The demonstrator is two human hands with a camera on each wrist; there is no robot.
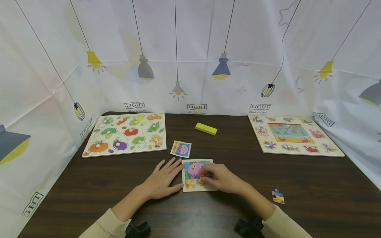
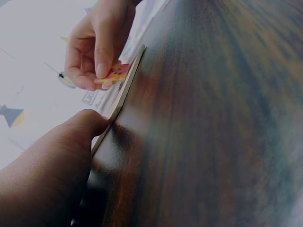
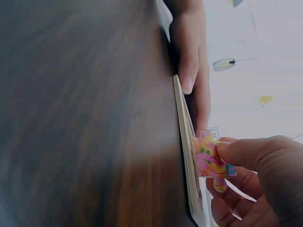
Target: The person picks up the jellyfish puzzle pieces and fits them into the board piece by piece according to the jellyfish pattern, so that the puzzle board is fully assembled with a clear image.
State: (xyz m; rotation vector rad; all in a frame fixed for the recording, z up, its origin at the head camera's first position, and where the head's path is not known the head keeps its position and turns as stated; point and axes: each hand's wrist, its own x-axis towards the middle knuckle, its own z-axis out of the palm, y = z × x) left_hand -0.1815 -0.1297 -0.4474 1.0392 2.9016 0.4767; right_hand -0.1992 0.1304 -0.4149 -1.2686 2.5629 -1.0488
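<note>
In the head view, a small square wooden jigsaw tray with a pink cartoon figure lies on the table. My left hand rests flat to its left, fingers spread, fingertips and thumb touching the tray's left edge. Over the tray's right part, my right hand holds a jigsaw piece. The right wrist view shows this pink and yellow piece pinched between thumb and fingers, tilted up close to the tray's surface. Whether its lower edge touches the tray I cannot tell. The right hand hides part of the tray's picture.
A loose jigsaw piece lies to the right. Behind the tray are a picture card and a yellow block. A vegetable puzzle board lies back left, a sea-animal board back right. A printed curtain hangs behind the table.
</note>
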